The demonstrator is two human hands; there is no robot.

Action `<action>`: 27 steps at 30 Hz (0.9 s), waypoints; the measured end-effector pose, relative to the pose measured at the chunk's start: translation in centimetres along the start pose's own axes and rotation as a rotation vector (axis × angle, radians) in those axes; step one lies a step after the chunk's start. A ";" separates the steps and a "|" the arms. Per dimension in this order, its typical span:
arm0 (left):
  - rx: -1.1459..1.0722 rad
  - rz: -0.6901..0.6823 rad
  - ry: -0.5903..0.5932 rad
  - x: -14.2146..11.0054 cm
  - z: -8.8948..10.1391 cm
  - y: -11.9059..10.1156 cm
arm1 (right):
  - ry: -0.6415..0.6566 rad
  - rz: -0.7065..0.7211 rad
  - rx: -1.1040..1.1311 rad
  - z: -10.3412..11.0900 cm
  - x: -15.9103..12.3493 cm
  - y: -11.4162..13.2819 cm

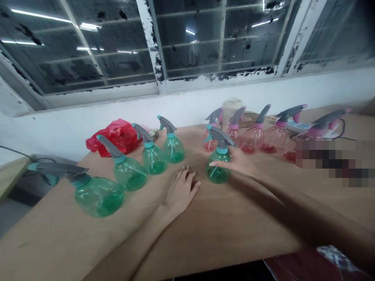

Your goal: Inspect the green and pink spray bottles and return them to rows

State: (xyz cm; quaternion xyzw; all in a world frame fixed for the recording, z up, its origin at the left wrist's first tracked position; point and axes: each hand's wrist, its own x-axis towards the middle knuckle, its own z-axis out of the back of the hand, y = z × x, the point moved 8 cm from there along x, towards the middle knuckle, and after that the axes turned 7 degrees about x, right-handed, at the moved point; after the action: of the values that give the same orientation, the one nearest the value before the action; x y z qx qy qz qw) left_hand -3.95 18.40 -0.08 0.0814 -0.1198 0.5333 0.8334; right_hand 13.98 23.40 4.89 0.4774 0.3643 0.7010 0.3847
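My right hand [241,162] is wrapped round the body of a green spray bottle [218,173] with a grey and teal trigger head, in the middle of the table. The bottle is upright; its base is at or close to the tabletop. My left hand [182,189] lies palm down on the wood, fingers spread, holding nothing. Left of it, several more green spray bottles [130,173] form a slanting row. Behind and right of my right hand stand several pink spray bottles [252,140] with grey and pink heads.
A crumpled red plastic bag [115,136] lies at the back left. Near the wall stand a pale lidded container [233,105] and a white power strip [297,127] with a dark cord. A barred window [187,39] is above the wooden table [211,234]. A blurred patch covers the right.
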 end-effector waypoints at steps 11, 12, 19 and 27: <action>0.013 0.011 0.016 0.0 0.1 -0.2 | -0.041 0.001 -0.062 0.6 -2.3 1.1; 0.015 0.011 0.019 0.0 0.1 -0.2 | -0.061 0.009 -0.067 0.5 -2.4 1.1; 0.022 0.007 0.023 -0.2 0.1 -0.4 | -0.150 0.065 -0.404 0.3 -2.6 0.8; 0.033 0.001 0.024 -0.2 0.2 -0.6 | -0.174 0.019 -0.649 -2.9 3.8 0.1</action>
State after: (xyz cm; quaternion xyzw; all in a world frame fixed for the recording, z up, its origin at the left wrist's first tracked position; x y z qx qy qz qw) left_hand -3.53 17.94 0.07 0.0884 -0.1010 0.5366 0.8331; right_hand 10.27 26.31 5.68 0.3915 0.0835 0.7405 0.5399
